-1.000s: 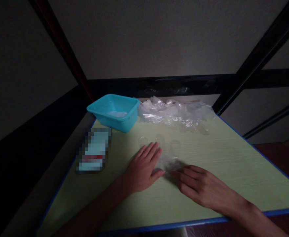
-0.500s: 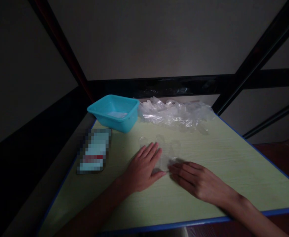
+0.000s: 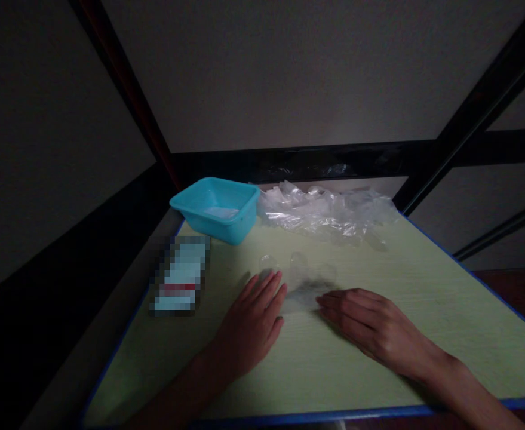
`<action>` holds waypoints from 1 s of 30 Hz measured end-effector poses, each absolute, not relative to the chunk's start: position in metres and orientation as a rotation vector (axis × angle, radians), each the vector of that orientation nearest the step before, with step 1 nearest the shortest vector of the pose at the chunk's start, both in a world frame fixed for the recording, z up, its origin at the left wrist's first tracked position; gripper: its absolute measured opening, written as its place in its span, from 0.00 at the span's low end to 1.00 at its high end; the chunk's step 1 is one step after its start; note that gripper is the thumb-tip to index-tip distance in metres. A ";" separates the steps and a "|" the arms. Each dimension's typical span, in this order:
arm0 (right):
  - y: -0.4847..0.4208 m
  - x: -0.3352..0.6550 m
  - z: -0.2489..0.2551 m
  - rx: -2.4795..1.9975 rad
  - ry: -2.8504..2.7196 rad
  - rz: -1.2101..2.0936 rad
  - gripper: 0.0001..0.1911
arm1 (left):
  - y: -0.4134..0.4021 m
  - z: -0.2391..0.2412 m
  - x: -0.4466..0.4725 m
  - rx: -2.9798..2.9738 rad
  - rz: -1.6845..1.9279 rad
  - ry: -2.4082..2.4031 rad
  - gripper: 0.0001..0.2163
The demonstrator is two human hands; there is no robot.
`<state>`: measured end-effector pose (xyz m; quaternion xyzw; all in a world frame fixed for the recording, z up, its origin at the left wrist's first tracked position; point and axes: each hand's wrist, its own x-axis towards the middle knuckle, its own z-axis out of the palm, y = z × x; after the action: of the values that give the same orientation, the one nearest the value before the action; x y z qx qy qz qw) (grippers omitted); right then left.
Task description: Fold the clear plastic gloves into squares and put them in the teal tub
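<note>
A thin clear disposable plastic glove (image 3: 306, 298) lies on the table between my hands, its rounded finger ends pointing away from me. My left hand (image 3: 253, 322) is open and rests flat, fingers stretched forward over the glove's left side. From the right, my right hand (image 3: 370, 322) reaches in with its fingers pressed together. Their tips meet at the glove's right edge and appear to pinch it; the thumb is mostly hidden. A dark shadow falls across the film beside these fingertips.
A turquoise plastic basin (image 3: 239, 230) with something whitish inside stands at the back left. To its right is a crumpled heap of clear plastic (image 3: 329, 215). A pixelated phone-like object (image 3: 181, 275) lies near the left edge of the pale, blue-edged table (image 3: 298, 370).
My left hand has drawn back slightly toward me and to the left. My right hand stays at the glove's right side. The whole view has shifted a little.
</note>
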<state>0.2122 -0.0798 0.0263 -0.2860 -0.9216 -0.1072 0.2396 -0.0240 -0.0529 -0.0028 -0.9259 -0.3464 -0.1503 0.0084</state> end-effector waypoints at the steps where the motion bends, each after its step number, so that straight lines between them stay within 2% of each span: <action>1: -0.079 0.212 0.028 -0.773 -2.497 -0.263 0.15 | -0.053 -0.003 -0.026 -2.884 -0.536 -1.104 0.20; 9: -0.072 0.212 0.054 -0.780 -2.326 -0.084 0.11 | -0.040 0.021 -0.032 -2.999 -1.148 -1.495 0.09; 14: -0.071 0.214 0.072 -0.825 -2.233 -0.010 0.11 | -0.037 0.058 -0.031 -3.026 -1.369 -1.840 0.09; 21: -0.072 0.205 0.091 -0.866 -2.055 0.092 0.10 | -0.033 0.088 -0.033 -3.200 -1.850 -1.938 0.09; 30: -0.081 0.202 0.113 -0.998 -1.790 0.628 0.05 | -0.045 0.115 -0.035 -3.304 -1.992 -2.178 0.10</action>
<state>0.2019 -0.0808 0.1134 -0.4087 -0.7332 0.2574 0.4786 -0.0347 -0.0448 0.1151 -0.5961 -0.3930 -0.3595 -0.6008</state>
